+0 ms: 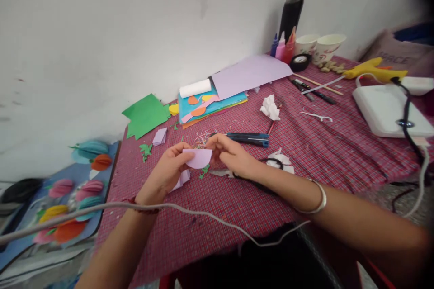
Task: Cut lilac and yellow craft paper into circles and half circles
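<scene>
Our left fingers and our right fingers are pinched shut on a small purple paper piece, one hand at each end. We hold it up off the bench, just in front of the blue cutter and a bit to its left. The piece looks like half a circle. Its straight edge is on top and its round edge points down. Its long way runs side to side, almost the same way the cutter lies. We think the thin paper could bend or tear if we squeeze too hard. The white cord, nearer to us than the cutter, could catch our wrists.
</scene>
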`<action>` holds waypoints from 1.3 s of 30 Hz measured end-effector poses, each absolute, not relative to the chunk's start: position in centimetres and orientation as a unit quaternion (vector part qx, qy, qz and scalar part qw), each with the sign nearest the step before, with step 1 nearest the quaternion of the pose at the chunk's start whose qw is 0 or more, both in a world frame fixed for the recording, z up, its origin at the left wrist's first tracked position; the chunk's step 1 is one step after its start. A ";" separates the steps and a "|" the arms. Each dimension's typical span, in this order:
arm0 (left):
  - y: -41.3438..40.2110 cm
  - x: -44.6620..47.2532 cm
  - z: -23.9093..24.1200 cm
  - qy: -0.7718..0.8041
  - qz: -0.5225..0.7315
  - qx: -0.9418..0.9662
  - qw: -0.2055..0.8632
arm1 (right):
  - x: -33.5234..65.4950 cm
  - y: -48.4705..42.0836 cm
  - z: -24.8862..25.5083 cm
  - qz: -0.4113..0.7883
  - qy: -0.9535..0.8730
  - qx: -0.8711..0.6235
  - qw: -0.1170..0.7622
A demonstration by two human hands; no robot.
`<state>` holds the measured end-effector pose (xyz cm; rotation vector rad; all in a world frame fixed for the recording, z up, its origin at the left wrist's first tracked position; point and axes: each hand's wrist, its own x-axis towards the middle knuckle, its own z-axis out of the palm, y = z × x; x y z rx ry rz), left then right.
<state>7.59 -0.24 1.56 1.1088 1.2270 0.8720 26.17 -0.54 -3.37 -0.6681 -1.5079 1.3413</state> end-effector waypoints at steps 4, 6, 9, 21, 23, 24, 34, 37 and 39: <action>-1.1 8.1 2.7 0.534 0.345 0.549 0.542 | 26.2 -0.4 -2.9 0.596 -0.580 -0.273 0.484; -1.1 8.6 3.4 0.528 0.317 0.588 0.524 | 26.2 -0.4 -3.0 0.601 -0.590 -0.276 0.464; -0.9 7.6 4.2 0.523 0.324 0.628 0.476 | 26.1 -0.3 -3.5 0.595 -0.584 -0.313 0.454; -3.2 -4.5 -2.2 0.554 0.208 0.735 0.331 | 25.7 -0.5 -4.3 0.632 -0.532 -0.396 0.400; -3.3 -4.4 -3.1 0.543 0.218 0.748 0.313 | 25.6 -0.6 -4.5 0.634 -0.533 -0.397 0.395; -3.3 -4.4 -3.3 0.538 0.220 0.756 0.301 | 25.5 -0.6 -4.6 0.630 -0.537 -0.397 0.396; -3.5 -4.9 -4.4 0.508 0.226 0.794 0.246 | 25.9 -0.6 -5.0 0.617 -0.557 -0.434 0.346; -3.2 -5.2 -4.6 0.506 0.220 0.798 0.244 | 26.0 -0.7 -5.0 0.625 -0.553 -0.437 0.334; -3.1 -5.4 -4.7 0.503 0.209 0.806 0.232 | 26.0 -0.7 -4.8 0.632 -0.549 -0.443 0.321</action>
